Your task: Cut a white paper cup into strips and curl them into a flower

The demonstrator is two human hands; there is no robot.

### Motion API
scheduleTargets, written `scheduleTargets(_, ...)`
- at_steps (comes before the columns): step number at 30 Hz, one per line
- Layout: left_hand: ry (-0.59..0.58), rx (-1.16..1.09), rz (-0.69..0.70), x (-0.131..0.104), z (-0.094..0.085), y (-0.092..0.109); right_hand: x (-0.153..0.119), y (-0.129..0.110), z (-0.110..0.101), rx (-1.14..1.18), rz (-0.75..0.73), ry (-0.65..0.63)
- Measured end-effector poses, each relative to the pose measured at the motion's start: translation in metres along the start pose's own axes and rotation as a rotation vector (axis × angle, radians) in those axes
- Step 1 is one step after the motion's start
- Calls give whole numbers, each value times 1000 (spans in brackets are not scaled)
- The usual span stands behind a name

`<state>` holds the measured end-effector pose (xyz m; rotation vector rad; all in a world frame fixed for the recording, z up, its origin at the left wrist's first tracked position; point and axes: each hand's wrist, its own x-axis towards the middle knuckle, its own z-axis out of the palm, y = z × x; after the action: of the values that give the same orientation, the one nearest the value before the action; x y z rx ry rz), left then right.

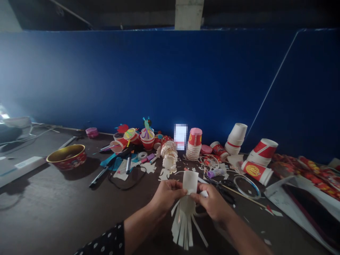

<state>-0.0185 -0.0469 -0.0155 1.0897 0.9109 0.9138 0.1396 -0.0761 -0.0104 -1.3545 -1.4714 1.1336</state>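
Observation:
Between my two hands is a white paper piece [190, 181], its lower end cut into several long strips that fan out toward me. My left hand [169, 193] pinches its left edge with thumb and fingers. On the opposite edge, my right hand [209, 200] grips it the same way, thumb in front. The paper's upper part stands up as a plain flat tab above my thumbs. Just beyond my right hand, black-handled scissors [225, 193] lie partly hidden on the table.
A red and gold bowl [66, 157] stands at left. Markers [129, 164], stacked paper cups [194, 143], tipped cups [257, 172], a tape roll [247, 187] and paper scraps crowd the back. At right, a dark phone-like slab [313, 212] rests on white material. A blue panel [159, 78] rises behind.

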Motion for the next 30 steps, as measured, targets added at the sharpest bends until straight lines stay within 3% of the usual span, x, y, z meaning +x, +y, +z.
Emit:
scheduleTargets(6,-6,-114,-20,0,0,0,0,9,1,153,104,60)
scheduleTargets(10,-90,-94,-79,-2,-2,0,-2,7,-1,264,144,-31)
scheduleTargets(15,-119,140,-109,-2,-3,1,1,6,-2,231,79,-90)
scheduleTargets(24,-129,133,-104,1,-6,1,0,5,-2,182,93,-95)
scheduleTargets(30,-1,185,-62,3,-7,-1,-2,-1,-4,99,66,-71)
